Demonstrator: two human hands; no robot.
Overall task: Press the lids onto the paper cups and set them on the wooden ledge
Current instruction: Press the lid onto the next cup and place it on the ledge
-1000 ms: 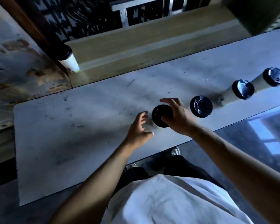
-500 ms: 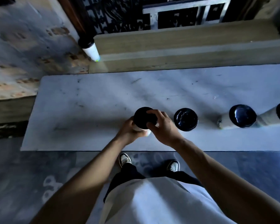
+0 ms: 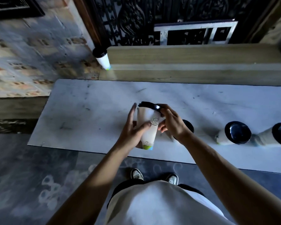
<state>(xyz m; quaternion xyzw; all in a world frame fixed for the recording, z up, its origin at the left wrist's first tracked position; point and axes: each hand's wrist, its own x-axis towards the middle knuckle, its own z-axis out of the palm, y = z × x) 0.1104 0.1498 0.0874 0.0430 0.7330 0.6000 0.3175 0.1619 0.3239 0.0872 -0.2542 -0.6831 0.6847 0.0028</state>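
Cup (image 3: 147, 127) is lifting tilted off the marble slab (image 3: 88, 111); my left hand (image 3: 133, 132) is cradling its wall, thumb across, fingers straight; my right hand (image 3: 172, 124) is pinching the black lid (image 3: 150, 106) rim to seat it; wooden ledge (image 3: 193, 62) is waiting beyond.

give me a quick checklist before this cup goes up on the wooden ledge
1. Cup held: ok. The left hand holds the paper cup by its side, lifted and tilted.
2. Lid in place: cannot tell. The right hand grips the black lid at the rim; whether it is seated all round is not visible.
3. Room on the wooden ledge: ok. Only one lidded cup stands there, at its left end.
4. Path over the marble counter: ok, nothing between cup and ledge.
5. Other cups: ok. Those at the right stand apart from the hands.
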